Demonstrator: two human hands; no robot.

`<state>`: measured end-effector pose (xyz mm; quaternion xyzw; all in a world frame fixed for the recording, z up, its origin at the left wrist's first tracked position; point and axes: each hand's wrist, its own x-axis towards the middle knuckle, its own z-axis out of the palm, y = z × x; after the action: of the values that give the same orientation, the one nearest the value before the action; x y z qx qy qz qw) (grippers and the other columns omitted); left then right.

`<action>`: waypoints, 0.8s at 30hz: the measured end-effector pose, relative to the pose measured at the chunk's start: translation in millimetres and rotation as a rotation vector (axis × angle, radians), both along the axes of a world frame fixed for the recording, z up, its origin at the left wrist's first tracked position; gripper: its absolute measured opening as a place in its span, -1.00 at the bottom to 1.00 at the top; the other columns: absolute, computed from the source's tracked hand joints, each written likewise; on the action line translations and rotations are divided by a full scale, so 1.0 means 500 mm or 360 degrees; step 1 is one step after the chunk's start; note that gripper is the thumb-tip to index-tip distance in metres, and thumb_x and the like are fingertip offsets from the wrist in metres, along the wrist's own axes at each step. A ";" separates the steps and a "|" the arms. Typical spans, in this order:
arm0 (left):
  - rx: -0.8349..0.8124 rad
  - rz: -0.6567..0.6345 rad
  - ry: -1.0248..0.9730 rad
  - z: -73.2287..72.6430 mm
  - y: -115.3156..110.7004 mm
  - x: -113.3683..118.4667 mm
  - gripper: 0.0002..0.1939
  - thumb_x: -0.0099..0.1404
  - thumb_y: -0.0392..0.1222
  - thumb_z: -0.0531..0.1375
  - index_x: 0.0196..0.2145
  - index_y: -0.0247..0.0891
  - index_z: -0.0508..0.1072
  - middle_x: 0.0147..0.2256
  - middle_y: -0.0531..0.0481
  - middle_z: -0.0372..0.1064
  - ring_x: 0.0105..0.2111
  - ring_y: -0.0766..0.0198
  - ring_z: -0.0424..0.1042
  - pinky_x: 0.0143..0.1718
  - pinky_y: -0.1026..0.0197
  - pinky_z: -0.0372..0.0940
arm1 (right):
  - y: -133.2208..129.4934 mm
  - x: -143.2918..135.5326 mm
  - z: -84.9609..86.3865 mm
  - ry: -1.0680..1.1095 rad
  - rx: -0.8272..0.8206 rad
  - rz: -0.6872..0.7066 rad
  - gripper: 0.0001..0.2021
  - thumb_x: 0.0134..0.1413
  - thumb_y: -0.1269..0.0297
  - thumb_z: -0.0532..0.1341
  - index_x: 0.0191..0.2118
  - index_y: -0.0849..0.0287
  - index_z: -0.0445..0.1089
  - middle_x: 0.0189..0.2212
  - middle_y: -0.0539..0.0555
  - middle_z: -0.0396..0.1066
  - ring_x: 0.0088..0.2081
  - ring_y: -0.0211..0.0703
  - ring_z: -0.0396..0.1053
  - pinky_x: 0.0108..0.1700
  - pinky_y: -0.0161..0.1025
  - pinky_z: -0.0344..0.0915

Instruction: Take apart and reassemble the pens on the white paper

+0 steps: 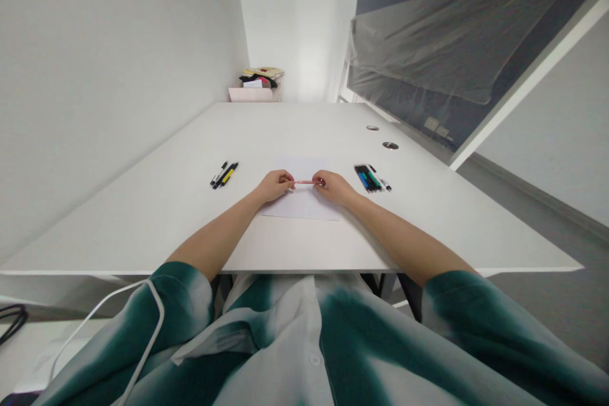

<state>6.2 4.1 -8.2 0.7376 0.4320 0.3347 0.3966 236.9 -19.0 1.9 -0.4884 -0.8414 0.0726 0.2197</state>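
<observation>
1. My pink pen [304, 182] looks slim and straight, lying level from nine to three o'clock; any markings are too small to read.
2. It is over the white paper [304, 206], straight ahead at twelve o'clock from my chest.
3. My left hand [276, 184] pinches its nine o'clock end, fingers closed.
4. My right hand [335, 188] grips the three o'clock end, fingertips curled around it.

Person's left hand [277, 185] and right hand [332, 185] pinch opposite ends of pink pen [304, 182], held level above white paper sheet [304, 206] on white table [181, 216]. Left pen group [223, 176] includes a yellow one; right pen group [371, 178], blue and green ones. Box with items [254, 94] at far table end.
</observation>
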 end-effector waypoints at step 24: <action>0.0160 0.0118 0.0023 0.004 -0.003 0.004 -0.78 0.07 -0.13 0.25 -0.35 -0.33 0.52 -0.39 -0.05 0.51 -0.37 0.25 0.43 -0.26 0.18 0.30 | -0.006 -0.001 -0.002 -0.0088 0.0072 0.0046 -0.77 0.20 0.37 0.11 -0.12 0.20 0.48 -0.20 0.14 0.48 -0.23 -0.15 0.40 -0.17 -0.29 0.23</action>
<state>8.1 2.3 -6.4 0.7424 0.4445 0.3653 0.3432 236.4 -22.1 0.9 -0.4729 -0.8555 0.0433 0.2063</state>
